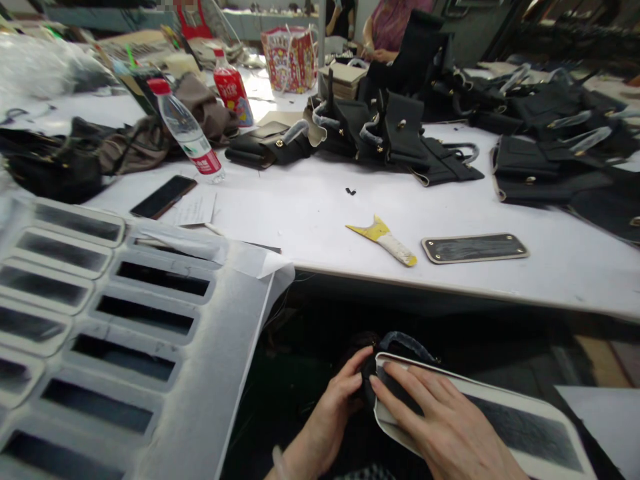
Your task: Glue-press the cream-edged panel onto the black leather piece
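Observation:
A long pale-edged panel with a dark inset [530,427] lies under my right hand [440,413], whose fingers are stretched flat across its left end. Beside that end, my left hand [333,407] has its thumb and fingers closed on a dark bag, mostly hidden by the panel and hands. A handle in clear wrap [407,343] rises behind the panel. On the white table ahead are a yellow and white pointed tool [385,240] and a dark oval-ended plate with rivets [475,247].
A tray of slotted panels [200,373] fills the left. The white table [300,220] holds a phone [164,197], a clear bottle [187,133], a red bottle [231,90] and several black bags [405,127]. A person [393,30] is at the back.

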`<state>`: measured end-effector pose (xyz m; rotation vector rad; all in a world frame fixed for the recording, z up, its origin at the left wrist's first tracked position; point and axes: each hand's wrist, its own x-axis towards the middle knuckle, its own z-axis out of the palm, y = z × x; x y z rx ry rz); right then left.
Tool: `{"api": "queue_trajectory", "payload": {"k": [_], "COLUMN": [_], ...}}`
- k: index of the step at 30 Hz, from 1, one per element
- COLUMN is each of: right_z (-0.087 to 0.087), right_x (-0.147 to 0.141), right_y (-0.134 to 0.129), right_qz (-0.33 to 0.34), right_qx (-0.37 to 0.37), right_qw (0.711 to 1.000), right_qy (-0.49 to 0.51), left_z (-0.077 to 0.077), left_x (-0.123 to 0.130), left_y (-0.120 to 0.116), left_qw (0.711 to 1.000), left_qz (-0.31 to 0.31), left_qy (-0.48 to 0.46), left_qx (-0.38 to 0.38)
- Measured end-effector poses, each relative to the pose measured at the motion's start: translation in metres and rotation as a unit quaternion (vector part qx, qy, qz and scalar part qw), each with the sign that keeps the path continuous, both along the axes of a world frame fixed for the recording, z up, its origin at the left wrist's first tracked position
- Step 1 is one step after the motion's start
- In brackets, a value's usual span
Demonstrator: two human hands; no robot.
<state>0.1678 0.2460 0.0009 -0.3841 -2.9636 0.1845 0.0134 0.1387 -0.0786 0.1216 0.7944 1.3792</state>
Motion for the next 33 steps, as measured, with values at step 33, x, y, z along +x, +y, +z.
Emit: {"api": "queue_trajectory", "payload": {"k": [33], "right_z": [-0.113], "right_x": [0.147], "right_y": [0.006], "right_qz": [-0.568], "right_qx": [-0.582], "right_qw": [0.353], "right_qy": [0.462], "left_z": [0.08], "left_x": [0.081], "left_y": [0.13], "left_qw": [0.274], "left_qz": [-0.406], "left_qy": [0.689], "left_qx": [0.535]}}
